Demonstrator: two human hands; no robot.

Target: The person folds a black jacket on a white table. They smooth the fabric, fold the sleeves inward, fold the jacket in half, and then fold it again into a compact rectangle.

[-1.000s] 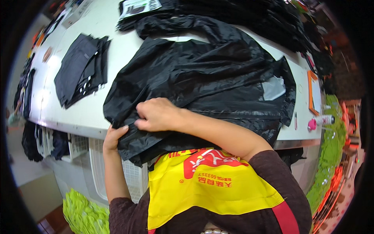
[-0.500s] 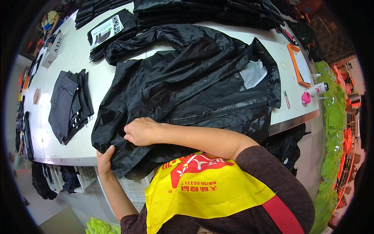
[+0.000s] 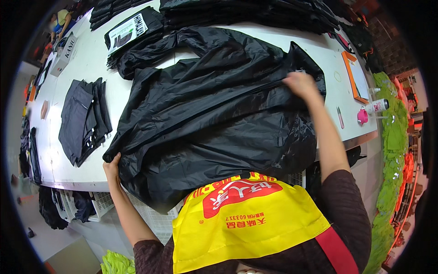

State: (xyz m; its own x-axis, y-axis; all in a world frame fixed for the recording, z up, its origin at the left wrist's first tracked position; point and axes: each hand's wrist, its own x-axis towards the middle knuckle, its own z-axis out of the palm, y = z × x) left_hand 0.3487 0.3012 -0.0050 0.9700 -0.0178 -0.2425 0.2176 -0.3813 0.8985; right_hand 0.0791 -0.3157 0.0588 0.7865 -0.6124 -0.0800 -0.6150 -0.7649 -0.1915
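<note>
A black, shiny jacket [image 3: 214, 123] lies spread and wrinkled across the white table. At its left end my left hand [image 3: 112, 166] pinches a corner of the cloth, thumb on top. My right hand [image 3: 302, 85], slightly blurred, is closed on the fabric near the jacket's right end. Between the two hands a long fold runs taut. One sleeve [image 3: 182, 41] curves along the far side. The near edge of the jacket hangs over the table's front, against my yellow apron [image 3: 246, 219].
Folded dark garments [image 3: 82, 121] lie at left. Behind the jacket sit a packaged garment [image 3: 127, 34] and black stacks [image 3: 246, 11]. An orange-edged tray [image 3: 355, 77], tweezers-like tool [image 3: 340, 117], pink cap [image 3: 362, 116] and bottle [image 3: 378, 106] are at right. White crates [image 3: 105, 203] stand below.
My right hand has swept from the jacket's left part to its far right end, drawing cloth over the zip and the pale lining patch. My left hand has shifted slightly up and left.
</note>
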